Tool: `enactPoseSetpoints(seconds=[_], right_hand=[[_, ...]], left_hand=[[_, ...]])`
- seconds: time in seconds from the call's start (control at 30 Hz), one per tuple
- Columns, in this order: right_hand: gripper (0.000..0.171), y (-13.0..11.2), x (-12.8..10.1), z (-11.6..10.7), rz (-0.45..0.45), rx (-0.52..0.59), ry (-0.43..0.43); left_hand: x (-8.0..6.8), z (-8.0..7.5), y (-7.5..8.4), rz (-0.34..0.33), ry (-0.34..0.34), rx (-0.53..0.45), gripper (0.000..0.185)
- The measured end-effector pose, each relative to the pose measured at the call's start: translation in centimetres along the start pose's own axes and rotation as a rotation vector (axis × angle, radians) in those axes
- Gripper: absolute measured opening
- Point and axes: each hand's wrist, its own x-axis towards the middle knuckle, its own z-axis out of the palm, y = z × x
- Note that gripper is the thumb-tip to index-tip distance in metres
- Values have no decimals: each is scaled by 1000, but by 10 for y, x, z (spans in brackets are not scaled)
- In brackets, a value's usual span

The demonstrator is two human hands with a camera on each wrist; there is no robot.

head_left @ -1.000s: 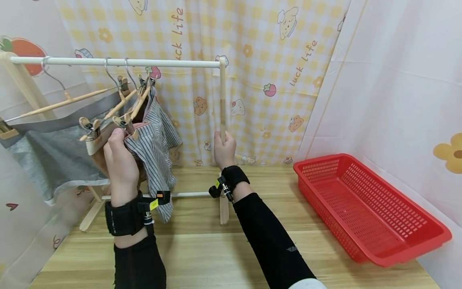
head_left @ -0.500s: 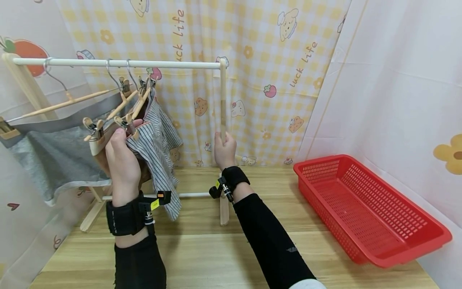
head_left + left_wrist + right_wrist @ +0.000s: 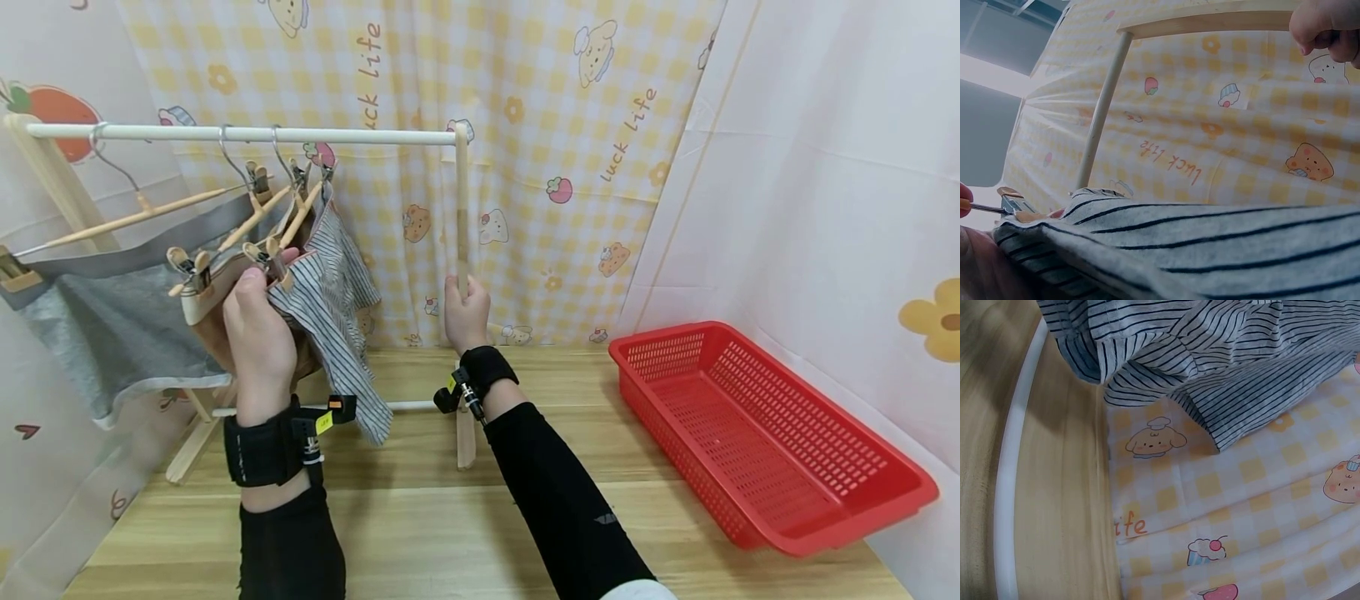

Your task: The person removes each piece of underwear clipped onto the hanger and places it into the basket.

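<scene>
Blue-and-white striped shorts (image 3: 330,308) hang from a clip hanger (image 3: 302,215) at the right of the hung clothes. My left hand (image 3: 262,342) holds this hanger near its front clip, thumb on the near side and a fingertip showing behind. In the left wrist view the striped cloth (image 3: 1210,244) fills the bottom, beside the hanger's clip (image 3: 1015,203). My right hand (image 3: 467,312) grips the wooden upright (image 3: 462,208) of the clothes rack. The right wrist view shows the striped shorts (image 3: 1229,369), but not that hand.
Grey shorts (image 3: 135,308) hang on a hanger at the left. A brown garment (image 3: 213,333), partly hidden by my left hand, hangs between. The white rail (image 3: 375,136) runs across the top. A red plastic basket (image 3: 750,433) stands at the right on the wooden table (image 3: 420,533).
My left hand has shifted slightly right, and the hanger's hook has slid right along the rail. The shorts' lower edge has swung right. My right hand stays on the upright.
</scene>
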Motion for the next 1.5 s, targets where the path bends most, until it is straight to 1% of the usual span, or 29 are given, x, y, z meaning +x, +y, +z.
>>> enactPoseSetpoints(seconds=[0.13, 0.23, 0.37, 0.47, 0.53, 0.6, 0.77, 0.83, 1.0, 1.17, 1.3, 1.37, 1.5], right_hand=[[45, 1, 0, 0, -5, -4, 5], [45, 1, 0, 1, -10, -4, 7], [45, 1, 0, 0, -7, 0, 5], [45, 1, 0, 0, -4, 2, 1], [45, 1, 0, 0, -3, 2, -1], [45, 1, 0, 0, -6, 0, -1], [45, 1, 0, 0, -12, -8, 0], [45, 0, 1, 0, -7, -11, 0], [45, -3, 0, -1, 8, -21, -3], [45, -6, -1, -2, 9, -22, -9], [45, -9, -2, -1, 14, -16, -11], [44, -9, -2, -1, 18, -19, -15], [45, -10, -4, -2, 25, -20, -17]], left_hand=[[0, 1, -2, 17, 11, -45, 56], [0, 1, -1, 8, -6, -62, 56], [0, 1, 0, -19, -45, -38, 56], [0, 1, 0, -7, -54, 5, 56], [0, 2, -1, 10, -45, 20, 55], [-1, 2, -1, 22, -46, -3, 55], [-2, 4, -2, 36, -46, -145, 52], [-2, 5, -2, 42, -45, -169, 52], [-6, 4, 0, 45, -41, -130, 52], [-10, 2, 1, 50, -30, -113, 52], [-11, 2, 1, 76, -25, -152, 52], [-11, 3, 1, 83, -12, -198, 52], [-12, 2, 2, 94, 22, -174, 51]])
